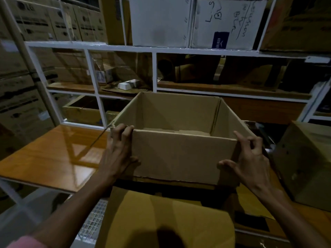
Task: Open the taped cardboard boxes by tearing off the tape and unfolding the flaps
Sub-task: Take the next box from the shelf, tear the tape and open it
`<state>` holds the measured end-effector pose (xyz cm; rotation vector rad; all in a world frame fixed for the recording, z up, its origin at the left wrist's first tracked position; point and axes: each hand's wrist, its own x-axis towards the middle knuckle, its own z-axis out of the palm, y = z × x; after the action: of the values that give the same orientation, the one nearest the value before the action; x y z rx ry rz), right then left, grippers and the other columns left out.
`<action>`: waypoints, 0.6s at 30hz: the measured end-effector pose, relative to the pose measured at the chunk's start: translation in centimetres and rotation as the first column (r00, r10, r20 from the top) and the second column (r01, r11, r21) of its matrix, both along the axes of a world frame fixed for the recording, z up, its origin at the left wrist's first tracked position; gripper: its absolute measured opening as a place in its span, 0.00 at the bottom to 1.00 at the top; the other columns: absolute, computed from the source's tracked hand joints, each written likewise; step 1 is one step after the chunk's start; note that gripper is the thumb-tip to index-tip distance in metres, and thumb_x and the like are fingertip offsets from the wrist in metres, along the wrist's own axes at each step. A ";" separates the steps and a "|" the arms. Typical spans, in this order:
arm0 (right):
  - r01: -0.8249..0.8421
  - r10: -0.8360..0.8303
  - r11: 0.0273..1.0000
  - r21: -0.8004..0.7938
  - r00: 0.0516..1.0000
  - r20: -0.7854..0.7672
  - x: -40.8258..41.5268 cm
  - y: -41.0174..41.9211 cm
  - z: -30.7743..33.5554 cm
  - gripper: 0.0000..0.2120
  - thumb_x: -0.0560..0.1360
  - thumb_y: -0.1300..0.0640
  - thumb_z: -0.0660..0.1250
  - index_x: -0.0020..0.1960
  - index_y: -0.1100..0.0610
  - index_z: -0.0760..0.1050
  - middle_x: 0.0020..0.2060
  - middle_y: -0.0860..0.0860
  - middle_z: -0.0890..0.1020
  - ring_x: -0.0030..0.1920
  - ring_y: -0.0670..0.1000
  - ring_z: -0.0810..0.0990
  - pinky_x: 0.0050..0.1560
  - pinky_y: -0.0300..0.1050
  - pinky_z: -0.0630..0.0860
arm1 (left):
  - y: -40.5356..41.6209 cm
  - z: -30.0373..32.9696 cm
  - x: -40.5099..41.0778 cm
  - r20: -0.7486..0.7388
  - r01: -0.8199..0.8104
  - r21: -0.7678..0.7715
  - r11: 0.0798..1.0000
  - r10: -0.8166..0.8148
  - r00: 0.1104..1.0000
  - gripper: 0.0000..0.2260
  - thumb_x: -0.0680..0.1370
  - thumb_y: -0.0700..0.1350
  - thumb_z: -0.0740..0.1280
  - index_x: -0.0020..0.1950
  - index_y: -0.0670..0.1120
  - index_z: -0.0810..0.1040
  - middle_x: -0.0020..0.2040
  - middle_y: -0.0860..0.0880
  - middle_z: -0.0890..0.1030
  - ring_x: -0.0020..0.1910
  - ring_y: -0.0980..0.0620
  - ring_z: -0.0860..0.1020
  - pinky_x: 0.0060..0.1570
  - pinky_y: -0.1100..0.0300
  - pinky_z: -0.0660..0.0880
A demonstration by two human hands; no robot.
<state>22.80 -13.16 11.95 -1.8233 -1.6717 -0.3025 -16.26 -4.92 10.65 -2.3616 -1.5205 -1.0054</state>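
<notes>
An open brown cardboard box (180,154) stands in the middle of the view, its top unfolded and its inside bare. My left hand (119,149) grips the box's near left corner, fingers hooked over the top edge and thumb pressed on the front wall. At the near right corner my right hand (250,158) touches the box with its thumb on the front wall and its fingers curled loosely at the edge. A loose strip of tape (100,138) trails down from the left corner. A flat cardboard flap (161,217) lies below the box, toward me.
A glossy wooden shelf (53,158) stretches to the left. Another cardboard box (308,165) stands to the right. A white metal rack (154,68) behind holds more boxes and a small white object (128,84). Stacked cartons (19,86) fill the far left.
</notes>
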 end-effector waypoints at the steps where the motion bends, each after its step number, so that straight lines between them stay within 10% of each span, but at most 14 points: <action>1: 0.017 -0.017 1.000 -0.019 1.000 -0.007 -0.7 0.2 -0.1 0.49 0.58 0.47 0.85 0.73 0.55 0.68 0.63 0.61 0.67 0.54 0.68 0.79 0.44 0.61 0.82 | 0.2 -0.2 -0.3 0.017 0.024 -0.047 0.999 -0.023 1.000 0.54 0.56 0.42 0.87 0.75 0.48 0.60 0.71 0.39 0.62 0.64 0.30 0.67 0.35 0.42 0.81; 18: 0.134 -0.139 0.988 -0.073 0.989 -0.059 -6.2 -1.5 0.9 0.46 0.59 0.46 0.85 0.70 0.53 0.66 0.63 0.54 0.65 0.57 0.64 0.77 0.49 0.66 0.82 | 2.6 0.5 -5.3 0.013 0.114 -0.072 0.991 -0.114 0.993 0.53 0.57 0.46 0.87 0.75 0.51 0.59 0.72 0.41 0.60 0.66 0.31 0.66 0.36 0.46 0.81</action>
<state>16.56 -14.62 12.81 -1.9822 -1.5339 -0.2449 -21.55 -2.35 11.19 -2.5231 -1.4642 -1.0023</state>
